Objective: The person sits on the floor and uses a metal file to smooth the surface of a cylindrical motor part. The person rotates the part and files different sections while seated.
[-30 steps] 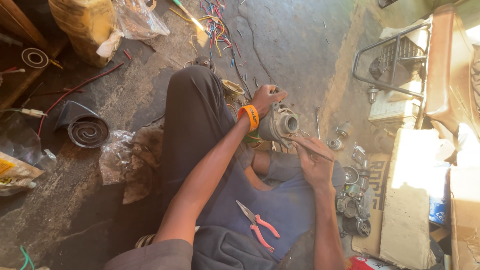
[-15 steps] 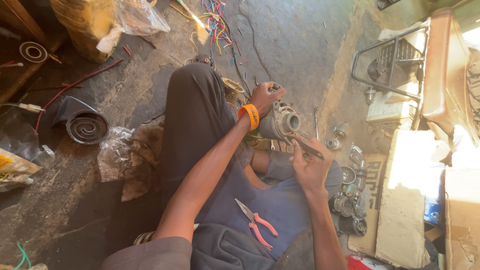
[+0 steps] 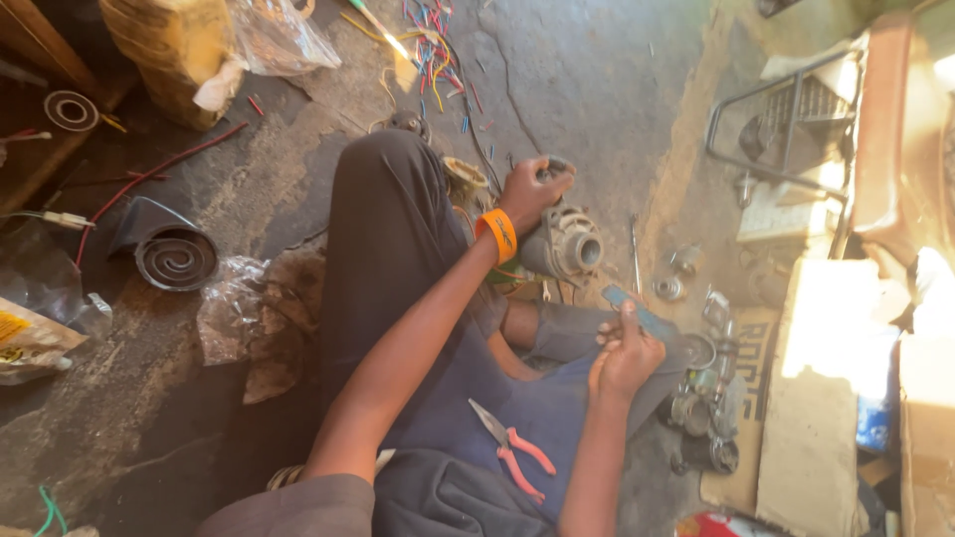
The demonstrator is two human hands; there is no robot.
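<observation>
Motor housing of grey cast metal (image 3: 565, 244), round and ribbed, with a hollow circular opening facing right, is seen resting on the person's lap just above the bent knee; its surface looks dull and grimy, and thin wires show beneath it. It is gripped from above by the left hand (image 3: 532, 191), whose fingers are curled tightly over its top edge, an orange wristband (image 3: 498, 235) being worn just below that hand. Below and to the right of the housing, the right hand (image 3: 625, 353) is closed around a flat, narrow blue-grey strip (image 3: 637, 310), which is held apart from the housing and angled up-left. Red-handled pliers (image 3: 512, 454) are laid on the dark blue cloth well below the housing. Small round metal parts (image 3: 701, 398) are clustered on the floor to the housing's lower right, and loose coloured wire scraps (image 3: 438, 40) are scattered well above it.
</observation>
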